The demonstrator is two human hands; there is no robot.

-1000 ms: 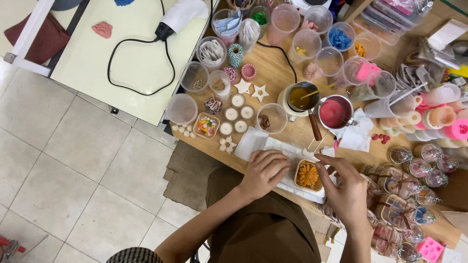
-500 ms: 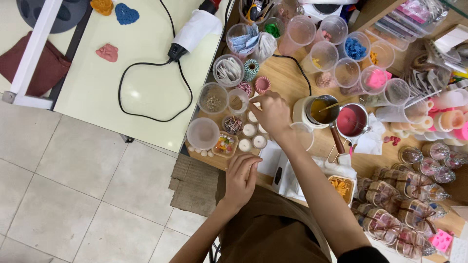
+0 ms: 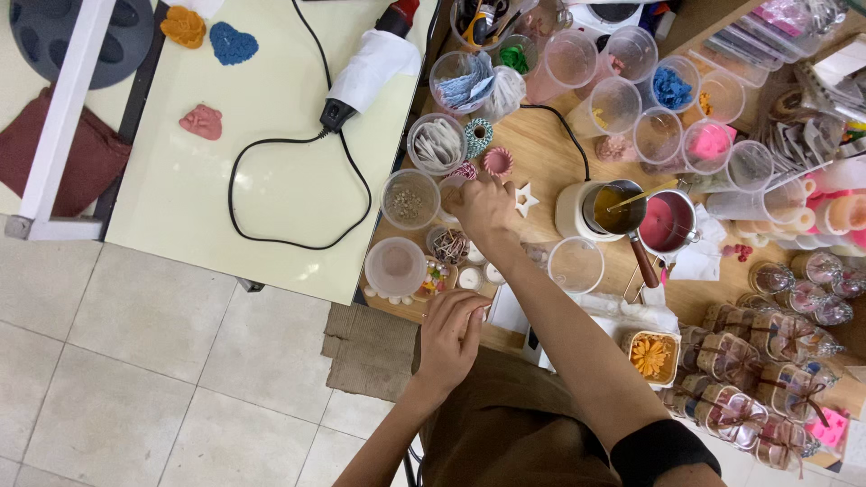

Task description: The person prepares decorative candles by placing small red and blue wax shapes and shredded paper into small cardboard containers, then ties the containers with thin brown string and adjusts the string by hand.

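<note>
Right hand (image 3: 483, 206) has left the orange flower mould (image 3: 649, 355) at lower right, now fingers curled down among small white wax shapes (image 3: 526, 198) at frame centre; grip contents hidden. Left hand (image 3: 449, 332) rests loosely closed at the wooden table's near edge (image 3: 397, 311), apparently empty.

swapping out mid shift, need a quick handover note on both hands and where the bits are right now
Right hand: stretched across the wooden table, fingers down by the white star-shaped mould and small pink ribbed cup; what its grip holds is hidden.
Left hand: curled at the near table edge, nothing visible in it.
Done: the orange flower piece in a small square tray sits near the body.
Left: the small round white pieces beside the clear plastic cups lie untouched.
</note>
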